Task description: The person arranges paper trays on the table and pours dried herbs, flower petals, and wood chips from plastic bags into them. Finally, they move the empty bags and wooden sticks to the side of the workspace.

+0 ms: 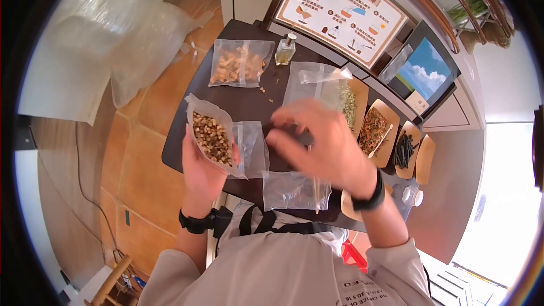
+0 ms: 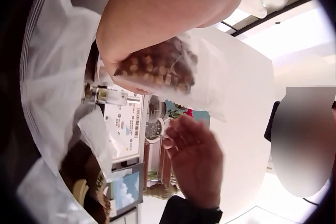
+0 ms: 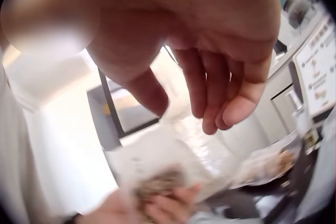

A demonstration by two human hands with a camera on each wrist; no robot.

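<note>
In the head view my left hand [image 1: 202,184] holds an open clear plastic bag [image 1: 212,136] of chopped brown dried pieces, gripped from below with the mouth spread. The left wrist view shows the pieces [image 2: 157,69] gathered low in the bag beside the fingers. My right hand [image 1: 334,150] hovers over the table to the right of this bag, slightly blurred. Its fingers are loosely bent with nothing between them, and the thumb stands apart from them in the right wrist view. Flat clear bags [image 1: 250,150] lie on the table between and below the hands.
Another bag [image 1: 232,71] of pale brown pieces and a small glass bottle [image 1: 285,51] stand farther back. Paper trays along the right hold a red-brown mix [image 1: 374,127] with a small spoon, and dark sticks [image 1: 406,150]. An illustrated sign [image 1: 340,17] leans behind.
</note>
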